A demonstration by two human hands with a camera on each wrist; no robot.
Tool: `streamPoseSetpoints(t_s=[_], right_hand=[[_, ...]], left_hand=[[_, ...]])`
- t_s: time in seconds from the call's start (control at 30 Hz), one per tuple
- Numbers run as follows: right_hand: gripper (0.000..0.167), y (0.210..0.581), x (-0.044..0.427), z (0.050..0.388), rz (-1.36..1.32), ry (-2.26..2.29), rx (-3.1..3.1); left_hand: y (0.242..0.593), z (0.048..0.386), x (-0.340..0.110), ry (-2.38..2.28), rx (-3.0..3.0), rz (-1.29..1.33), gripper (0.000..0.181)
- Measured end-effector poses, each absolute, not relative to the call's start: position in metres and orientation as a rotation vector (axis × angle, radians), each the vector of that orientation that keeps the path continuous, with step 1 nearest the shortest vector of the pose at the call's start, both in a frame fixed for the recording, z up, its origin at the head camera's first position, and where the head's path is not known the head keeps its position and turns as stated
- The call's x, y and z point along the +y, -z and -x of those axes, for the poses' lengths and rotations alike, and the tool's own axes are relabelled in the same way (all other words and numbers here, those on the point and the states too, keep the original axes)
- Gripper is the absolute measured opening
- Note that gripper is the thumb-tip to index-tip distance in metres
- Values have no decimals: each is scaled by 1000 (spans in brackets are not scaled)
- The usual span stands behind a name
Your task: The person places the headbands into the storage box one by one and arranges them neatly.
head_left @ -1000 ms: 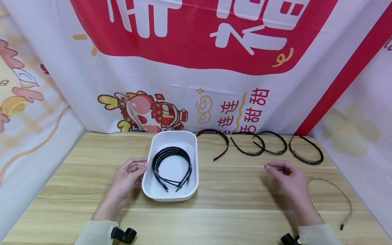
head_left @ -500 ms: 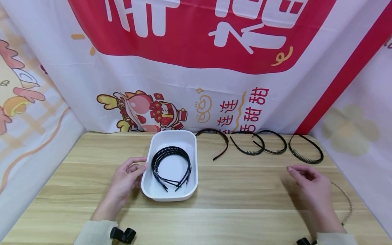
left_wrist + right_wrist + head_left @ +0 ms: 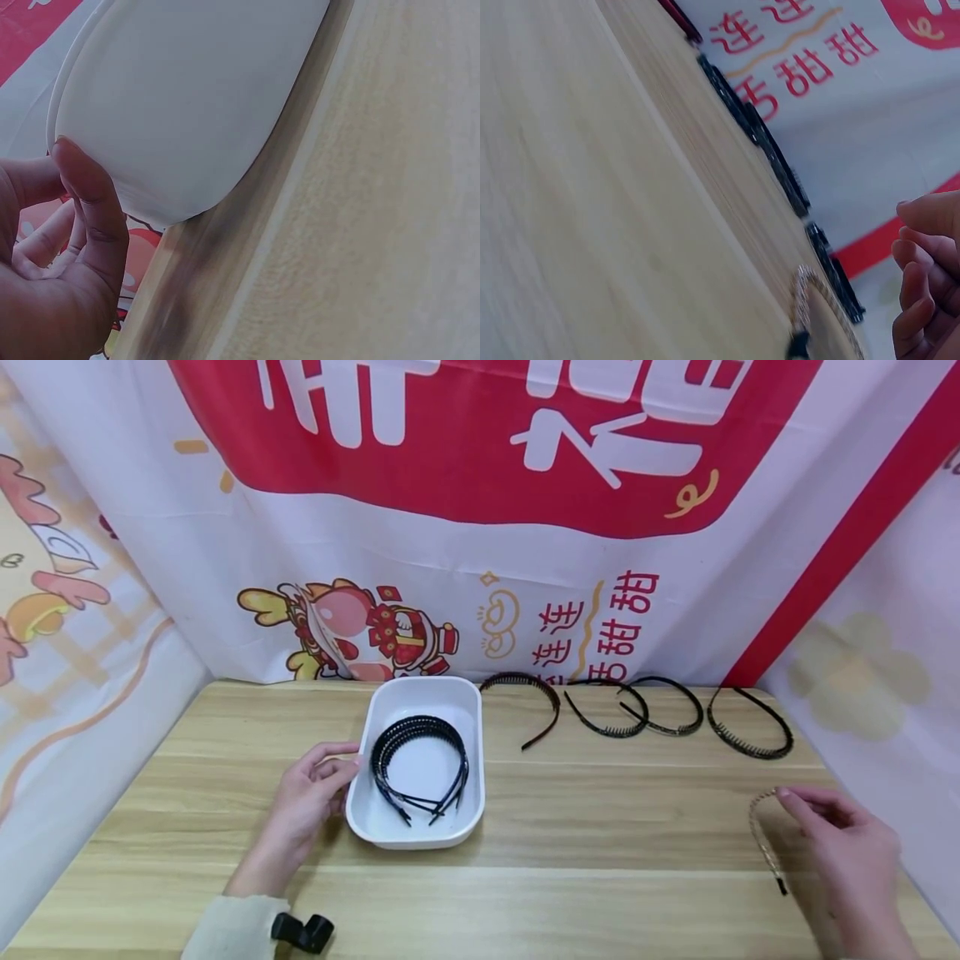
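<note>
My left hand [image 3: 307,789] grips the left rim of a white plastic basin [image 3: 474,818]; the left wrist view has the fingertips at the edge of the basin [image 3: 180,97]. Inside it lies a bunch of black toothed headbands [image 3: 420,727], stacked together. Over at the right, my right hand [image 3: 847,843] is above a gold braided headband [image 3: 759,835] with a black tip, hiding part of it. In the right wrist view the right hand [image 3: 930,277] has loosely curled fingers, with nothing seen between them and the braided headband [image 3: 802,300] beside them.
Along the table's back edge lie a dark red-brown headband [image 3: 555,706], two overlapping black headbands [image 3: 615,732] [image 3: 678,731], and another black headband [image 3: 750,752] near the right corner. Printed cloth [image 3: 420,552] hangs behind the wooden table [image 3: 585,902] and at both sides.
My right hand has moved right and nearer, from over the middle-right of the table to the braided headband. The left hand and the basin have stayed in place.
</note>
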State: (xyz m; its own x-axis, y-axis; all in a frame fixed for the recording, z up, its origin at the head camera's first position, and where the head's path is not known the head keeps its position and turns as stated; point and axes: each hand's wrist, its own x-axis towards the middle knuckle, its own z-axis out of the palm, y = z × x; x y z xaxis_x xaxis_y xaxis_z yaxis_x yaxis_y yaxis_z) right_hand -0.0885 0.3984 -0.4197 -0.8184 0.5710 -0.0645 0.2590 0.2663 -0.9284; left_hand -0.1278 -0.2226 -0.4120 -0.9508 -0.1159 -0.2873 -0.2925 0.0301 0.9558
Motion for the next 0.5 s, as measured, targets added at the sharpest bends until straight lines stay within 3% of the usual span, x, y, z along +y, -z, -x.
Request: streamPoseSetpoints(t_s=[0.3,0.5], right_hand=[[25,425,419,79,926,-1738,-2014],[15,428,440,71,1016,-1706,-1969]], left_hand=[[411,130,-221,-2053,2168,429,41],[411,132,-218,-2059,2159,404,41]])
